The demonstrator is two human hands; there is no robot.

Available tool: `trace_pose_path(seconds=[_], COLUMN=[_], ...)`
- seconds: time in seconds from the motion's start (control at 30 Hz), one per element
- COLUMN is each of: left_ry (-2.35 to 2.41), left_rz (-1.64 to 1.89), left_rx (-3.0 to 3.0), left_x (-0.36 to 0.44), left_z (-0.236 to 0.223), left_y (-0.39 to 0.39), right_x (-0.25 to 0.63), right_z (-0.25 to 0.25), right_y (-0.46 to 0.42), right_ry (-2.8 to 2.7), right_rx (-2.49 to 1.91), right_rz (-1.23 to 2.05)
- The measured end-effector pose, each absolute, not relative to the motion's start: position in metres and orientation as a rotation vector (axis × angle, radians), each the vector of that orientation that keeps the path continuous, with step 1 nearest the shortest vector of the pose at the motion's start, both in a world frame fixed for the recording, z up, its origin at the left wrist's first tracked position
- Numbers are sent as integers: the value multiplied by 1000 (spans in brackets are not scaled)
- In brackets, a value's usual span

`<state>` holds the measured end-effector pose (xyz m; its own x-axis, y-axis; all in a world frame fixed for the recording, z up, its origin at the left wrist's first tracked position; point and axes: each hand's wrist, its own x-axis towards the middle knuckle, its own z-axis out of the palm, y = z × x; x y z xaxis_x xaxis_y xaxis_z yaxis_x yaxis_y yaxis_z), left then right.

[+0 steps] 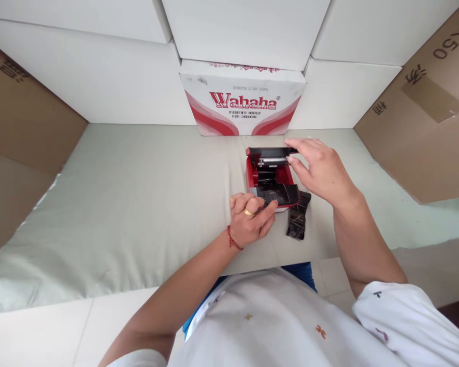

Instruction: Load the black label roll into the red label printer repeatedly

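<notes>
A small red-and-black printer (248,173) stands on the cloth in front of me, its lid (271,153) raised. A grey roller runs along the lid's inner side, and the dark inside shows below it. My right hand (321,168) grips the lid's right end between thumb and fingers. At the front left corner, my left hand (251,218) is curled against the printer, one finger lying along its black front part. It wears a gold ring and a red string bracelet. Partly behind the printer's right front corner lies a black folded strip (297,219) with thin brownish lines.
The printer rests on a pale green cloth (137,204) covering the surface. Behind it stands a white and red Wahaha water carton (245,102), backed by stacked white boxes (130,76). Brown cardboard boxes flank both sides, one left (23,127) and one right (416,153).
</notes>
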<state>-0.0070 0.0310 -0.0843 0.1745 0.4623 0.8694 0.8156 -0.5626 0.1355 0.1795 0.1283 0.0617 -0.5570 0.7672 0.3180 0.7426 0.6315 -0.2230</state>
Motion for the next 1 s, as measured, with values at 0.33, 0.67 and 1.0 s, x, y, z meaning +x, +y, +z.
trace_pose_path(seconds=[0.33, 0.67, 1.0], left_ry=[-1215, -1217, -1651], left_rz=[-1436, -1510, -2072], left_rx=[-2109, -2120, -2095], left_x=[-4, -1, -21], left_z=[-79, -82, -73], left_y=[29, 29, 45], right_x=[178, 162, 193], right_z=[67, 74, 19], right_y=[94, 88, 71], right_ry=[-2942, -3086, -2392], right_rx=[-1496, -1543, -1269], right_rz=[10, -213, 112])
